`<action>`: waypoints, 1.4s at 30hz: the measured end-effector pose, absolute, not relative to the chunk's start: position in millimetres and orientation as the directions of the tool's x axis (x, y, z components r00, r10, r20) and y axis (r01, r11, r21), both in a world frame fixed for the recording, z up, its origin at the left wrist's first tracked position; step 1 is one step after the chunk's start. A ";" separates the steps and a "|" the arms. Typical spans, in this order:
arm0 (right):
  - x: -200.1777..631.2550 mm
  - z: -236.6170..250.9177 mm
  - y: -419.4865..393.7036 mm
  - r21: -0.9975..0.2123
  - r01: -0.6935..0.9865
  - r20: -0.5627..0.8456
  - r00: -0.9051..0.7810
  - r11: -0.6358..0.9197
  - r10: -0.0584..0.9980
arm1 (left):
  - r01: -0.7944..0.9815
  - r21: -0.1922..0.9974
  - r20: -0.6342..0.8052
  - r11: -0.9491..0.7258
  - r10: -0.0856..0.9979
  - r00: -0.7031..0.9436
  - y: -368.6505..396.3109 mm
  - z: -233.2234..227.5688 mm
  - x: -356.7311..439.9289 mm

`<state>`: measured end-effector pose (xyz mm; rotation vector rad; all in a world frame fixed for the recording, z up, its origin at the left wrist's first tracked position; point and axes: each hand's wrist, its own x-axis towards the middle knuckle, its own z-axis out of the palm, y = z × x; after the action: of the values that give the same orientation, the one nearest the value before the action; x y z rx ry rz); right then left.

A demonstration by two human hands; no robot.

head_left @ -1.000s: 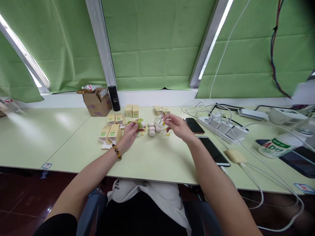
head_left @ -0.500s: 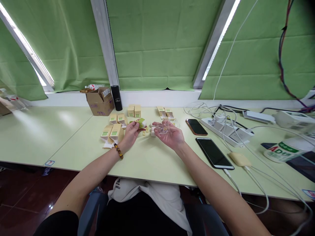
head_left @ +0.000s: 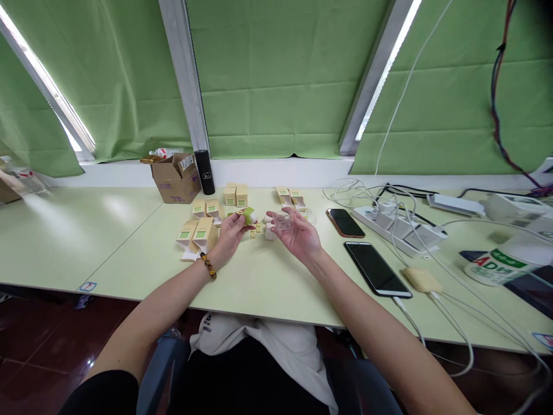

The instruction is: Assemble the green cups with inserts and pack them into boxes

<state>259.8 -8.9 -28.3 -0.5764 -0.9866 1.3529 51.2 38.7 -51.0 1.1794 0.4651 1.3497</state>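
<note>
My left hand (head_left: 230,235), with a beaded bracelet at the wrist, is closed on a small green-and-white item (head_left: 247,216); its kind is too small to tell. My right hand (head_left: 301,233), palm turned up, holds a clear plastic piece (head_left: 282,221) on its fingers. Between the hands, tiny yellowish pieces (head_left: 253,233) and a small white item (head_left: 269,231) are on the table (head_left: 268,276). Beside my left hand stand open cream boxes (head_left: 204,231) with green labels, their flaps spread.
Other small boxes (head_left: 235,195) stand farther back. A cardboard carton (head_left: 176,181) and a black cylinder (head_left: 204,172) are at the back left. To the right lie two phones (head_left: 377,268), a power strip (head_left: 395,230), tangled white cables and a white bottle (head_left: 503,265).
My right hand has shifted slightly left and up, and the clear plastic piece has turned in its fingers. My left hand stays nearly still.
</note>
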 end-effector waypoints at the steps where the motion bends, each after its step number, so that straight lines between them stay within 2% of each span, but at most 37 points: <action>1: 259.1 -30.0 -7.9 -0.829 -0.523 0.264 -0.054 0.198 0.963 | -0.491 0.847 0.355 -0.202 0.904 0.240 39.0 -51.2 51.1; 7: 251.8 -36.7 -6.5 -0.859 -0.312 0.409 0.059 0.406 0.911 | -0.484 0.844 0.379 -0.230 0.895 0.234 39.0 -50.8 51.1; 10: 247.0 -38.5 -8.0 -0.855 -0.210 0.474 0.057 0.475 0.879 | -0.476 0.845 0.389 -0.243 0.891 0.235 37.3 -49.4 50.9; 13: 243.0 -41.2 -9.3 -0.854 -0.177 0.494 0.022 0.489 0.869 | -0.461 0.847 0.402 -0.264 0.886 0.232 35.8 -48.5 50.1; 19: 239.5 -47.7 -7.9 -0.865 -0.186 0.472 0.014 0.466 0.881 | -0.437 0.854 0.415 -0.282 0.876 0.245 35.8 -49.4 50.0; 26: 243.7 -53.4 0.2 -0.914 -0.179 0.357 0.072 0.365 0.931 | -0.437 0.852 0.431 -0.289 0.861 0.269 35.6 -51.4 52.5; 31: 241.3 -55.2 -0.7 -0.919 -0.272 0.300 -0.010 0.286 0.954 | -0.413 0.854 0.455 -0.316 0.839 0.298 33.6 -51.1 53.0; 42: 237.1 -59.4 0.2 -0.900 -0.349 0.303 -0.064 0.263 0.951 | -0.337 0.871 0.473 -0.358 0.796 0.378 29.8 -50.2 51.4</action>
<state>237.1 0.2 -59.4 -0.6897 -1.1590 1.2171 51.4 29.8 -50.2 1.5062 0.4310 1.2555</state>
